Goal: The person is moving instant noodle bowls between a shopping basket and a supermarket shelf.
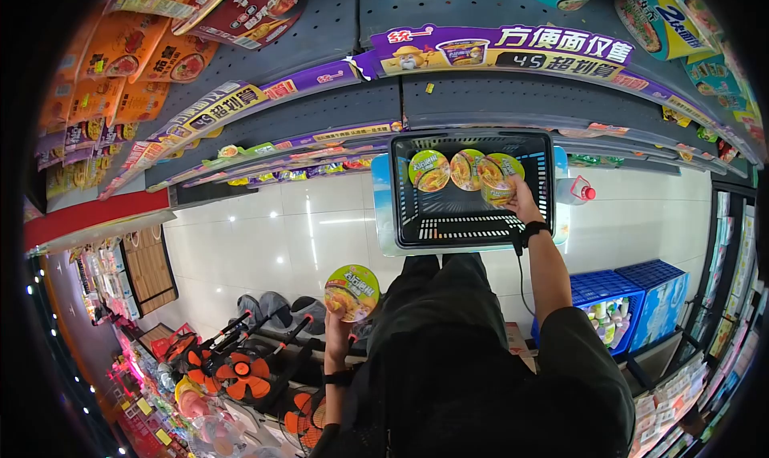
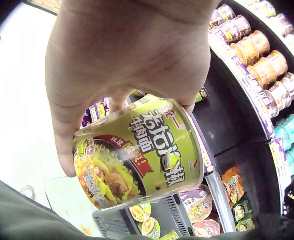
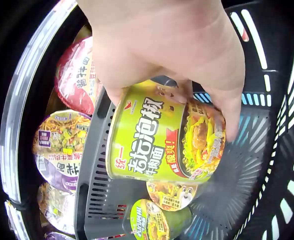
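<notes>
My right hand (image 1: 525, 201) grips a green noodle cup (image 1: 498, 177) inside the black basket (image 1: 473, 235). In the right wrist view the fingers of that hand (image 3: 172, 55) curl round the cup (image 3: 157, 137), which lies tilted above the basket floor. Two other cups, one green-lidded (image 1: 429, 170) and one partly covered (image 1: 465, 169), sit in the basket beside it. My left hand (image 1: 336, 338) holds another green cup (image 1: 352, 293) outside the basket, low and to the left. The left wrist view shows this hand (image 2: 127, 55) with thumb and fingers around the cup (image 2: 142, 150).
Store shelves (image 1: 497, 97) with noodle packs curve across the front. Under the basket is a blue-edged support (image 1: 383, 209), with a red-capped bottle (image 1: 583, 191) to its right. Blue crates (image 1: 621, 298) stand at right; orange-bladed fans (image 1: 243, 375) stand at lower left.
</notes>
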A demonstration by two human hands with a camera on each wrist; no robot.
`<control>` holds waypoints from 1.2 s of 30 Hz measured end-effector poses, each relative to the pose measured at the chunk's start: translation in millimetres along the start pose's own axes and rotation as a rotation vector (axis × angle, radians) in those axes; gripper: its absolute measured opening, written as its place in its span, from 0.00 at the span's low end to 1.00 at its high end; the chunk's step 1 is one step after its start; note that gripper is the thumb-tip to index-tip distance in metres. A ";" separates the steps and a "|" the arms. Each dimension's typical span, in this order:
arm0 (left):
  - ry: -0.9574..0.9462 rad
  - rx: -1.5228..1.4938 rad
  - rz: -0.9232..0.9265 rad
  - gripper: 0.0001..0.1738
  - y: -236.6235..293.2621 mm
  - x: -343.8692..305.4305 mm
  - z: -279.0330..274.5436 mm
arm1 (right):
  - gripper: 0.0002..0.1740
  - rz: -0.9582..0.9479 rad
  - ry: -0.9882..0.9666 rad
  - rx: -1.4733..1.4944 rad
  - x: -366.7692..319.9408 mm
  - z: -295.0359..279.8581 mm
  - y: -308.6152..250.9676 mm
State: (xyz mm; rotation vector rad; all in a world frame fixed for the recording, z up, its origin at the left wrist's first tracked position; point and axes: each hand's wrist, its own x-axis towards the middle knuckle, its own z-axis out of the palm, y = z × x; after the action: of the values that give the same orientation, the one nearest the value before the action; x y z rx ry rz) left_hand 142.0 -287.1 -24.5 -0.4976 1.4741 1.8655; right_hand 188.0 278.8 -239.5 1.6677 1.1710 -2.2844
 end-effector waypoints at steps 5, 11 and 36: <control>0.014 0.019 -0.038 0.37 -2.7 3.0 3.8 | 0.41 0.012 0.212 -0.158 -0.3 -18.7 11.0; 0.013 0.026 -0.052 0.36 -18.9 1.9 -9.6 | 0.30 -0.149 0.130 0.341 53.7 -29.5 63.6; -0.254 0.443 0.171 0.40 -13.5 61.3 76.1 | 0.43 -0.048 -0.799 -0.656 -191.7 102.0 18.8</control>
State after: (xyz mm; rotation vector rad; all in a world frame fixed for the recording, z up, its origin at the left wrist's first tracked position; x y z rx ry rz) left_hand 119.0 -195.8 -53.7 0.0747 1.7245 1.5841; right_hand 194.8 134.6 -76.1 0.4356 1.4693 -1.9235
